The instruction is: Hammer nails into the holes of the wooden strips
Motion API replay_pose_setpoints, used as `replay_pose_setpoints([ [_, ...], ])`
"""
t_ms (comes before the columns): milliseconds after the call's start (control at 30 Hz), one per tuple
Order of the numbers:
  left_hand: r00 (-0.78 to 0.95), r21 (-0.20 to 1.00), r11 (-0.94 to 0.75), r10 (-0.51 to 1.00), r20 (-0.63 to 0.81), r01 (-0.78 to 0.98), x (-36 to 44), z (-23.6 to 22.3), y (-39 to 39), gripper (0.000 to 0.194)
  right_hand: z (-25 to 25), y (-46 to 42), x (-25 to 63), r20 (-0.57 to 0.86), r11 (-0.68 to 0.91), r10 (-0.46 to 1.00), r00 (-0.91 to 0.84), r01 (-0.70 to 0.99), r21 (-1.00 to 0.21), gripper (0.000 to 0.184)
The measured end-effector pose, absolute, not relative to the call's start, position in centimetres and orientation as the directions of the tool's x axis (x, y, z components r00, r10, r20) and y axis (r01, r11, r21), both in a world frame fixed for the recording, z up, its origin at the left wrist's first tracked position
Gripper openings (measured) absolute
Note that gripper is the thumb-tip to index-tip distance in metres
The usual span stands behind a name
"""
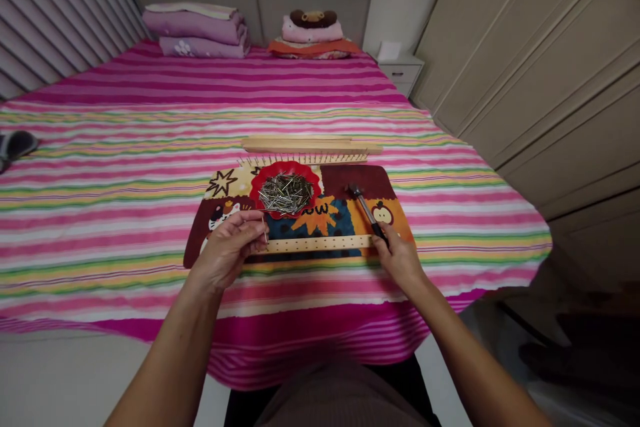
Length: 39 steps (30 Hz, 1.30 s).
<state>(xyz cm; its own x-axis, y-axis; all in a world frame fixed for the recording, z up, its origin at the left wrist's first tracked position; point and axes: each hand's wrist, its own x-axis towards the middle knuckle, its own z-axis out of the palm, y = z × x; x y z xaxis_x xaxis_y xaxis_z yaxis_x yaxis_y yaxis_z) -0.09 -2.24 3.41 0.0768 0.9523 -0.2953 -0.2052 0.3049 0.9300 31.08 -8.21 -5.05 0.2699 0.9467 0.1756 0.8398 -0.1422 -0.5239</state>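
Note:
Pinched between the fingers of my left hand point(233, 243) is a thin nail point(265, 228), held upright over the left end of a wooden strip point(320, 243). Dark marks in two rows run along that strip. My right hand point(399, 257) is wrapped round the black handle of a hammer point(370, 212), whose head points away from me over the patterned mat point(350, 177). Just beyond my left hand, a red scalloped bowl point(256, 188) holds a heap of nails point(286, 193). The strip's left end is hidden behind my left fingers.
Behind the bowl lies a strip with many nails standing in it point(320, 159), and past it more plain wooden strips point(300, 143). All rests on a bed with a striped sheet point(125, 213). Folded bedding point(200, 30) is stacked at the headboard; a dark grey object point(17, 145) lies far left.

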Motion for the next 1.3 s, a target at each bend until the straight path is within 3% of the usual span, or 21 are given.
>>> replay_pose_setpoints([
  [200,-0.035,0.923,0.320,0.942,-0.334,-0.212,-0.8,2.0,-3.8,0.030,-5.2,-8.3,31.1,0.204,-0.123,0.943,0.264,0.844,-0.523,0.047],
  [467,-0.128,0.945,0.302,0.940,-0.317,-0.123,-1.8,2.2,-5.6,0.041,-5.0,-8.3,31.0,0.174,-0.152,0.948,0.266,0.859,-0.489,0.049],
  [700,-0.215,0.950,0.307,0.933,-0.289,0.053,0.3,-1.1,-6.9,0.039,-4.8,-8.2,30.9,0.165,-0.159,0.951,0.263,0.869,-0.468,0.047],
  [967,-0.355,0.955,0.259,0.888,-0.294,-0.144,2.8,-2.8,-7.1,0.034,-4.6,-8.3,30.8,0.156,-0.164,0.949,0.274,0.851,-0.498,0.049],
  [1167,-0.466,0.960,0.168,0.884,-0.046,0.223,3.3,-4.3,-7.2,0.025,-4.8,-8.3,30.9,0.181,-0.142,0.947,0.264,0.852,-0.504,0.047],
  [1300,-0.440,0.913,0.114,0.895,0.077,0.392,3.1,-5.9,-7.1,0.027,-4.6,-8.4,30.8,0.149,-0.170,0.949,0.279,0.847,-0.504,0.048],
])
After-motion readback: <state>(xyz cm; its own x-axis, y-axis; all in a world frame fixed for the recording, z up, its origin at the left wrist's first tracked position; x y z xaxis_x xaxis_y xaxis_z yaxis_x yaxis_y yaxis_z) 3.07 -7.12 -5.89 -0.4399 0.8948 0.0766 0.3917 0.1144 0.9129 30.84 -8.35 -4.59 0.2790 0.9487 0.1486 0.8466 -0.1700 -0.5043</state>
